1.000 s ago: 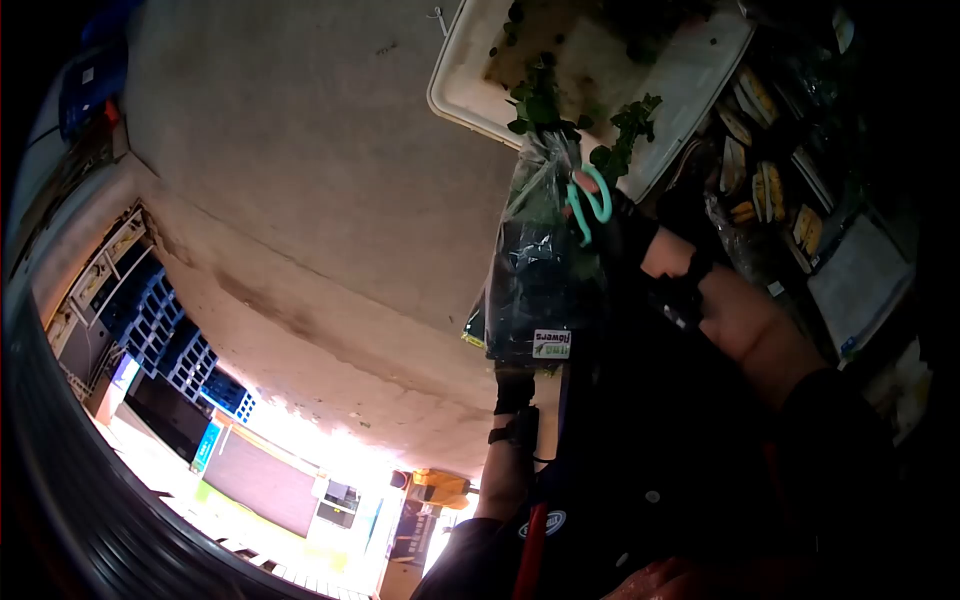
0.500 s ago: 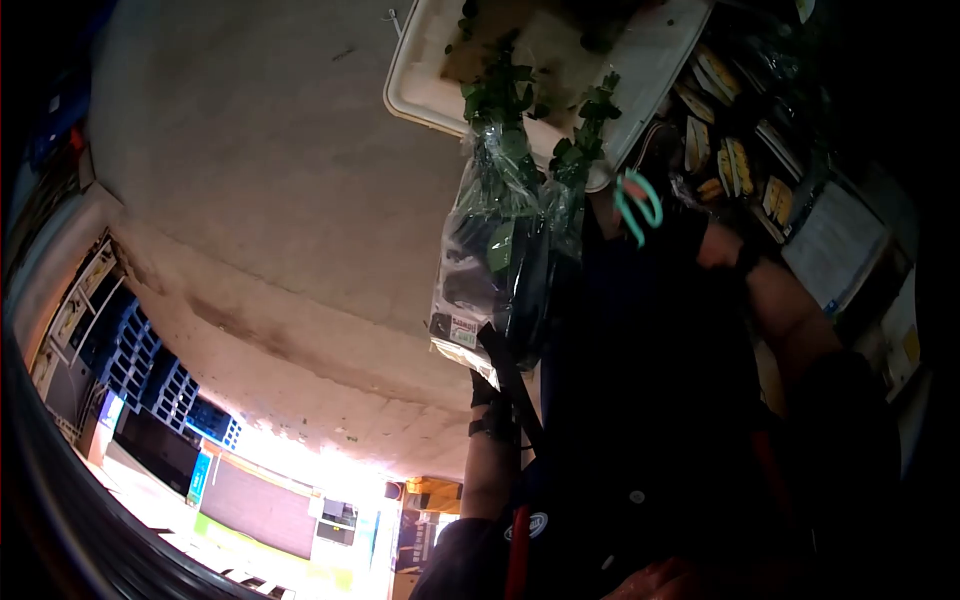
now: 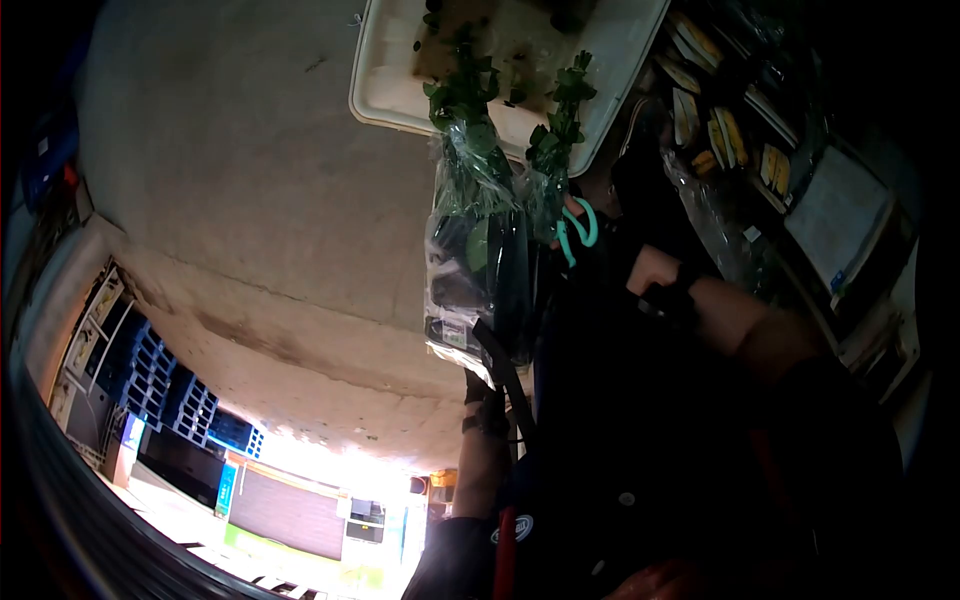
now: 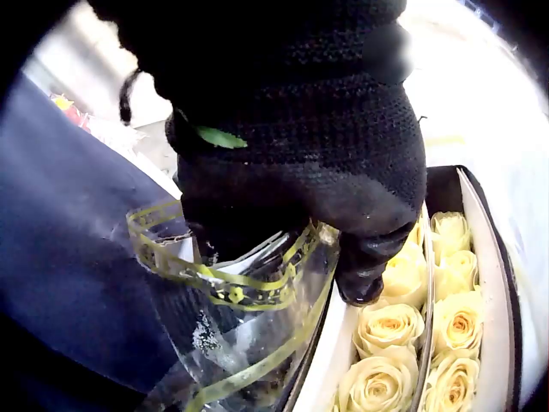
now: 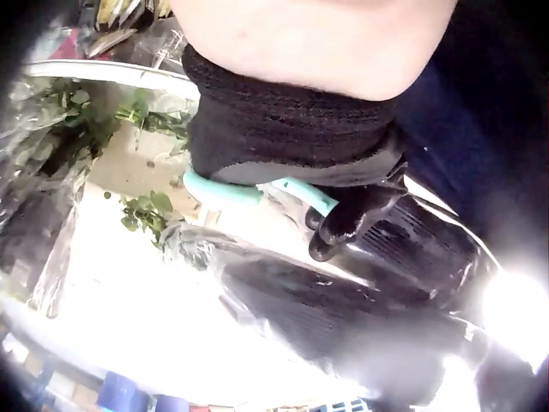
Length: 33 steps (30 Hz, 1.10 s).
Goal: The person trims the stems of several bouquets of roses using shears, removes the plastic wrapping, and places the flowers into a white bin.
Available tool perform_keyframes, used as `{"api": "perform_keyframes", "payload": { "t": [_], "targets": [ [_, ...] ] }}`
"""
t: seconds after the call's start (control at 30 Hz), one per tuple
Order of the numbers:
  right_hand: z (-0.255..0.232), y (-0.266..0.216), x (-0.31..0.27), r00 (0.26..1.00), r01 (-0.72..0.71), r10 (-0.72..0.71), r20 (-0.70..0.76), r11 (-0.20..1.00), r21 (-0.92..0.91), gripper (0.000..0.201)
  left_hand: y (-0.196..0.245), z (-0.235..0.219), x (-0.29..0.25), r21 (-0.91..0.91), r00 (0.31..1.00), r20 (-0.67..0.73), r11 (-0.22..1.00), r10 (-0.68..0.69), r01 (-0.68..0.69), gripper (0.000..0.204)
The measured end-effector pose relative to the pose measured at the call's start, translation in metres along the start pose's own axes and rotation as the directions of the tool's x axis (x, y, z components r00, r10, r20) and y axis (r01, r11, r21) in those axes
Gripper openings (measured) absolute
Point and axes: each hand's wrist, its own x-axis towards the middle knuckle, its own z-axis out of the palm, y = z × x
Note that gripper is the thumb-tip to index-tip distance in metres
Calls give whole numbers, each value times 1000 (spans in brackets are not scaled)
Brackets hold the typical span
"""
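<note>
In the left wrist view, my black-gloved left hand (image 4: 300, 163) grips the end of a clear wrapper (image 4: 240, 343) edged in patterned yellow. Its thumb lies against a box side beside pale yellow roses (image 4: 389, 328). Two dark bundles in clear plastic (image 3: 478, 245) extend up from that arm in the head view, leafy stems (image 3: 465, 95) at their far ends. My gloved right hand (image 5: 292, 142) holds turquoise-handled scissors (image 5: 225, 190), with bent fingertips near the dark wrapped bundle (image 5: 317, 300). Glove and wrapper hide the blades.
A white tray (image 3: 385, 108) with loose leaves lies beyond the bundles. At the right are yellow-and-white packets (image 3: 728, 137) and a pale flat panel (image 3: 838, 215). Blue crates (image 3: 150, 370) stand at the lower left.
The bundles have turned and separated into two visible packs. My right hand with the scissors moved away to the right, then back left beside the nearer pack. The head view has shifted.
</note>
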Motion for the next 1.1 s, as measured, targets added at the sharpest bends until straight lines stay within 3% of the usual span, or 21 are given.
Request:
{"api": "perform_keyframes", "payload": {
  "t": [0.1, 0.2, 0.23, 0.27, 0.3, 0.33, 0.4, 0.47, 0.53, 0.63, 0.67, 0.77, 0.9, 0.97, 1.0, 1.07, 1.1],
  "targets": [
    [4, -12, 7, 994, -9, 5, -105, 999, -38, 41, 2, 1, -1, -1, 1000, 3, 1000, 0, 0, 29],
    [-21, -22, 30, 993, 91, -84, -83, 992, 82, 41, 2, 0, -3, 0, 1000, -1, 1000, -7, 7, 29],
    [5, -38, -1, 977, 42, -29, -209, 997, 57, 41, 3, 0, -3, 1, 1000, 2, 1000, -9, 9, 29],
    [-32, -23, 25, 982, 180, -179, 62, 983, -26, 35, 3, 0, -4, -2, 1000, 1, 1000, -12, 12, 29],
    [-69, -9, 51, 893, 337, -311, 327, 941, -25, 30, 3, -2, -4, -5, 1000, -1, 1000, -16, 16, 30],
    [-85, 4, 56, 879, 191, -207, 429, 978, 80, 26, 3, -3, -5, -12, 1000, -9, 1000, -21, 21, 30],
    [-58, 17, 13, 816, 57, -174, 552, 973, 224, 23, 1, -5, -9, -16, 999, -11, 999, -32, 31, 30],
    [6, -9, -37, 906, -121, 68, 419, 987, 102, 35, -1, -6, -11, -24, 999, -14, 999, -36, 36, 30],
    [37, -16, -55, 979, -146, 141, 147, 989, 24, 49, -1, -5, -12, -25, 999, -14, 999, -35, 35, 30],
    [-22, 14, 21, 989, 11, -10, 148, 1000, -6, 52, -1, 1, -7, -20, 1000, 0, 999, -28, 28, 30],
    [-38, 17, 44, 938, -27, -5, 346, 996, 86, 51, -1, 3, -6, -21, 1000, 4, 999, -27, 27, 30],
    [-92, 52, 114, 795, -126, -73, 602, 951, 282, 48, 1, 8, -3, -21, 1000, 14, 999, -25, 25, 30],
    [-73, 66, 118, 968, 71, -110, 227, 983, 170, 39, 1, 9, -1, -19, 999, 20, 999, -33, 33, 30],
    [-65, 77, 131, 927, 344, -347, 144, 938, 44, 37, 2, 10, -1, -17, 999, 22, 999, -35, 36, 30],
    [-67, 87, 145, 880, 467, -462, 115, 884, -27, 37, 3, 10, -1, -19, 999, 21, 999, -35, 36, 30],
    [-68, 81, 139, 860, 472, -473, 194, 880, 54, 30, 4, 8, -2, -20, 999, 17, 999, -41, 41, 30],
    [-71, 58, 113, 873, 335, -381, 304, 922, 193, 25, 4, 8, -2, -22, 999, 16, 999, -43, 43, 30]
  ]
}}
